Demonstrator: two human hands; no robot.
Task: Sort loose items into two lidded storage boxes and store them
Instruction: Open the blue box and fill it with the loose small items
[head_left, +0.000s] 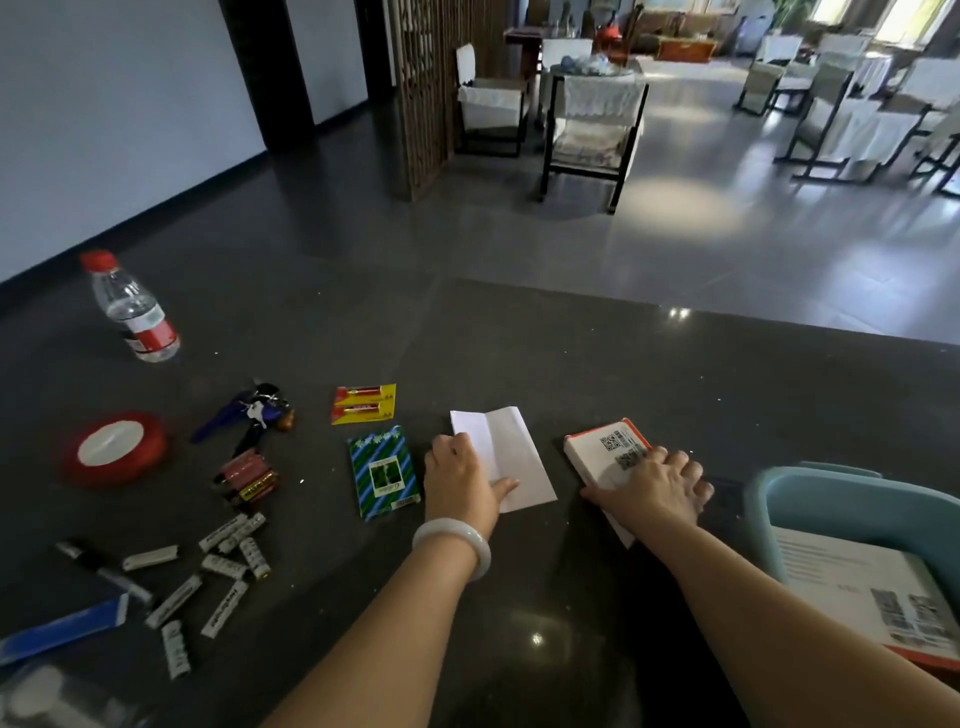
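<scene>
A folded white paper (511, 452) lies mid-table; my left hand (460, 480) grips its left edge, with the thumb lying across the sheet. A small white booklet (602, 447) with QR codes and an orange edge sits to the right. My right hand (657, 483) is curled over its near end and holds it. At the far right stands a light blue storage box (763, 499) with printed papers inside. Left of the paper lie a green striped packet (384, 473) and a yellow battery pack (363, 404).
Further left are keys (254, 410), red batteries (249, 475), several loose white batteries (223, 561), a marker (98, 569), a red tape roll (114, 449) and a water bottle (132, 312). Beyond the far table edge (675, 312) are floor and chairs.
</scene>
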